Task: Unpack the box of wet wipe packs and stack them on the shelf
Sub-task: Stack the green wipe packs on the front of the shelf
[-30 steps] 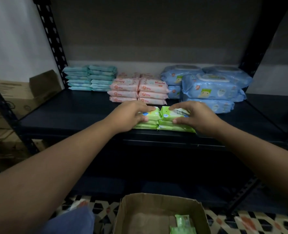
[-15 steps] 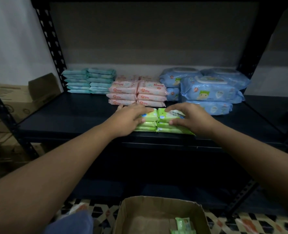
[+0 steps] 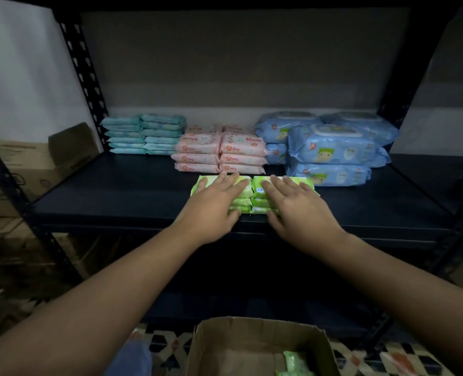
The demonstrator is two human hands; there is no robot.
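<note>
Both hands lie flat with fingers straight, grasping nothing: the left hand (image 3: pixel 214 202) presses down on the left green stack (image 3: pixel 242 202) and the right hand (image 3: pixel 298 207) on the right green stack (image 3: pixel 260 198). These two stacks of green wet wipe packs sit side by side, touching, near the front edge of the dark shelf (image 3: pixel 116 191), directly under the palms, fingertips reaching toward their far edges. Below, on the patterned floor, the cardboard box (image 3: pixel 197 348) stands open, with a few green packs (image 3: pixel 295 366) left in its right corner. Behind the hands the shelf carries teal packs (image 3: pixel 143 132), pink packs (image 3: pixel 219 153) and larger blue packs (image 3: pixel 330 150)
</note>
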